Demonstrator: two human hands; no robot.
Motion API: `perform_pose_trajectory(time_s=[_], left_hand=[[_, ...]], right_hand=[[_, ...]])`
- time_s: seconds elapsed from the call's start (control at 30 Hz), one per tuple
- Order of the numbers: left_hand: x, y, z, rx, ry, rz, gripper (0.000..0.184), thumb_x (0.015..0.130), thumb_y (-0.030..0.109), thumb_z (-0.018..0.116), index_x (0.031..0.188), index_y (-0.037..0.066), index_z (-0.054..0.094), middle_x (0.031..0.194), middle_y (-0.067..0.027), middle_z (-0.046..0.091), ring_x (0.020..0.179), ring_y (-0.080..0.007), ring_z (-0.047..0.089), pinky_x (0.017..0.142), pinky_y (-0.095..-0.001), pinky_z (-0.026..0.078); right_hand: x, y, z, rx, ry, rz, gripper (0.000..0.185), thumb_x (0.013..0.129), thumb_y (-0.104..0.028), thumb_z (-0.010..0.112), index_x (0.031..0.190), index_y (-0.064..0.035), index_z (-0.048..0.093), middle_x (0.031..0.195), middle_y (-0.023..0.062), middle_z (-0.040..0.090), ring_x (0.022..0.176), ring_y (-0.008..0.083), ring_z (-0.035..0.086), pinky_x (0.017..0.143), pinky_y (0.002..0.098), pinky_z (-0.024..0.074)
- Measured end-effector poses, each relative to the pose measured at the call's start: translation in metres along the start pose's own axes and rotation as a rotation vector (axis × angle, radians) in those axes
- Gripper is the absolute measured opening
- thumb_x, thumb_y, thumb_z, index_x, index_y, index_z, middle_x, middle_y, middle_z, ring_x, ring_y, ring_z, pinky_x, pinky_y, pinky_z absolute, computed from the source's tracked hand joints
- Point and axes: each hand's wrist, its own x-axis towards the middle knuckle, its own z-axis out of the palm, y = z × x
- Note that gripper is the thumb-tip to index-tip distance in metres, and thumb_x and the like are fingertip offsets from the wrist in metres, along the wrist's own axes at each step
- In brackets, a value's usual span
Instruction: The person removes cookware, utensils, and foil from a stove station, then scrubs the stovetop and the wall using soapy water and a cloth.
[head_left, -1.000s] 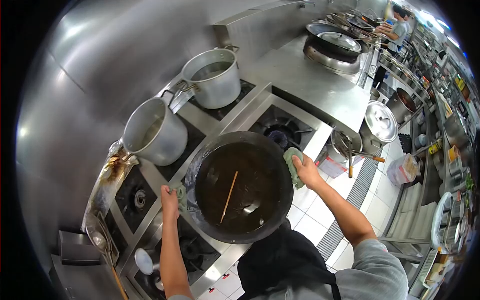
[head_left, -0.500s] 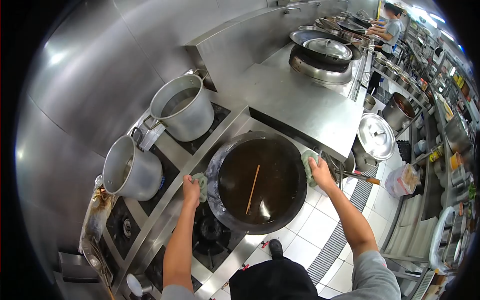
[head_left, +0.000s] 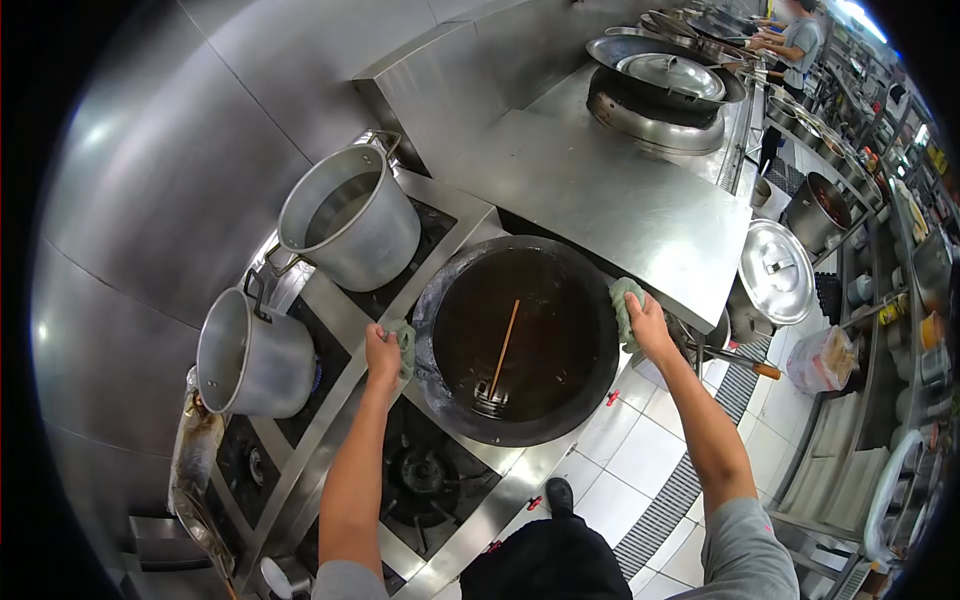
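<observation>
A wide dark wok (head_left: 432,395) holds dark brown liquid (head_left: 560,350) with a thin wooden stick (head_left: 505,345) lying in it. My left hand (head_left: 381,355) grips a grey-green cloth (head_left: 405,350) against the wok's left rim. On the opposite side, my right hand (head_left: 650,325) is closed around another grey-green cloth (head_left: 627,305) at the right rim. The wok is between both hands, over the stove's front part, close to the steel counter. Its handles are hidden by the cloths.
Two tall aluminium pots, a rear one (head_left: 370,235) and a nearer one (head_left: 275,370), stand on the stove at left. A burner (head_left: 425,470) shows below the wok. The steel counter (head_left: 600,210) lies ahead. A lidded pot (head_left: 775,270) is at right; a co-worker (head_left: 800,45) stands far off.
Both hands and the wok have shifted forward, away from my body and nearer the counter corner. More of the front burner shows. The stick stays in the liquid, and the camera view has turned slightly.
</observation>
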Motion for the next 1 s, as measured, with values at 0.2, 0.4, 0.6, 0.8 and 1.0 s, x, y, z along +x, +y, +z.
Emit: perform_pose_trajectory(time_s=[0.2, 0.4, 0.6, 0.8, 1.0], left_hand=[[0.012, -0.001, -0.001, 0.012, -0.040, -0.044, 0.018, 0.088, 0.004, 0.056, 0.093, 0.009, 0.039, 0.085, -0.0075, 0.046, 0.079, -0.0176, 0.045, 0.071, -0.0320, 0.041], [0.019, -0.009, -0.005, 0.040, -0.052, -0.022, 0.016, 0.088, 0.010, 0.059, 0.094, 0.009, 0.045, 0.090, -0.0108, 0.055, 0.082, -0.0216, 0.053, 0.074, -0.0350, 0.044], [0.008, -0.002, -0.009, 0.172, 0.004, 0.041, 0.016, 0.087, 0.015, 0.063, 0.096, 0.009, 0.051, 0.094, -0.0159, 0.062, 0.089, -0.0295, 0.059, 0.077, -0.0388, 0.045], [0.012, 0.000, -0.003, 0.099, -0.043, -0.058, 0.016, 0.087, 0.012, 0.064, 0.095, 0.009, 0.050, 0.092, -0.0103, 0.058, 0.086, -0.0216, 0.054, 0.076, -0.0338, 0.044], [0.005, 0.005, 0.000, 0.201, 0.236, 0.155, 0.014, 0.086, 0.008, 0.063, 0.095, 0.007, 0.052, 0.089, -0.0165, 0.061, 0.083, -0.0342, 0.059, 0.074, -0.0418, 0.045]], right_hand=[[0.006, 0.013, 0.003, 0.025, 0.002, 0.057, 0.035, 0.098, -0.027, 0.049, 0.113, 0.0039, 0.058, 0.094, 0.0098, 0.065, 0.085, 0.0161, 0.058, 0.079, 0.0312, 0.0467], [-0.003, 0.014, 0.006, 0.010, 0.030, 0.053, 0.034, 0.097, -0.026, 0.049, 0.112, 0.0033, 0.059, 0.091, 0.0120, 0.066, 0.081, 0.0184, 0.059, 0.076, 0.0336, 0.0469], [-0.005, 0.027, 0.011, 0.071, 0.063, 0.080, 0.033, 0.097, -0.027, 0.050, 0.108, 0.0020, 0.061, 0.080, 0.0122, 0.065, 0.071, 0.0168, 0.058, 0.070, 0.0323, 0.0473], [-0.010, 0.032, 0.006, 0.010, 0.054, 0.117, 0.032, 0.097, -0.026, 0.049, 0.109, 0.0022, 0.061, 0.088, 0.0135, 0.066, 0.079, 0.0188, 0.060, 0.075, 0.0340, 0.0471], [-0.028, 0.021, 0.006, -0.141, 0.110, 0.107, 0.035, 0.096, -0.027, 0.049, 0.111, 0.0029, 0.059, 0.089, 0.0161, 0.066, 0.080, 0.0238, 0.061, 0.076, 0.0365, 0.0467]])
